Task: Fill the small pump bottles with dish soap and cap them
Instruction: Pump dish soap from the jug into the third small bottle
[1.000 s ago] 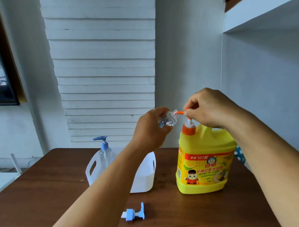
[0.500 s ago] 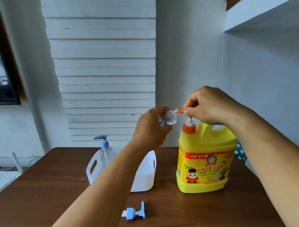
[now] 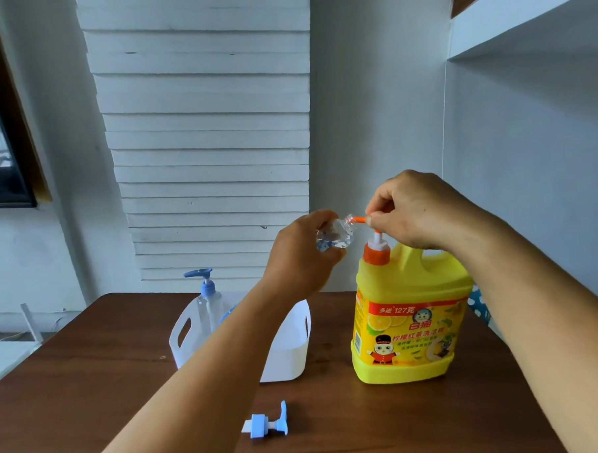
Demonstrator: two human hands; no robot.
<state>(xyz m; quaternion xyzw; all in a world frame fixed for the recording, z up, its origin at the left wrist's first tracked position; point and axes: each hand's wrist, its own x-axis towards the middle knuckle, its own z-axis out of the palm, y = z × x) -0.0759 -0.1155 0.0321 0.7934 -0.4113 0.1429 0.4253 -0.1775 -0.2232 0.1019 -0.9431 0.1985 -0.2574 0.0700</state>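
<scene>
My left hand point(image 3: 300, 257) grips a small clear bottle point(image 3: 335, 236), tilted so its open neck meets the orange nozzle of the pump point(image 3: 373, 238) on a big yellow dish soap jug point(image 3: 408, 327). My right hand point(image 3: 417, 211) sits curled over the pump head, fingers around it. A blue pump cap point(image 3: 267, 424) lies loose on the brown table point(image 3: 92, 389) in front. Another clear bottle with a blue pump point(image 3: 208, 298) stands in a white basket point(image 3: 289, 350).
The basket stands left of the jug, partly hidden by my left forearm. A white slatted panel and a grey wall rise behind the table. A white shelf juts out at upper right. A blue spotted thing point(image 3: 479, 304) peeks from behind the jug.
Both hands keep their hold. The pump head has risen slightly, showing more of its white stem above the orange collar. The camera has shifted a little.
</scene>
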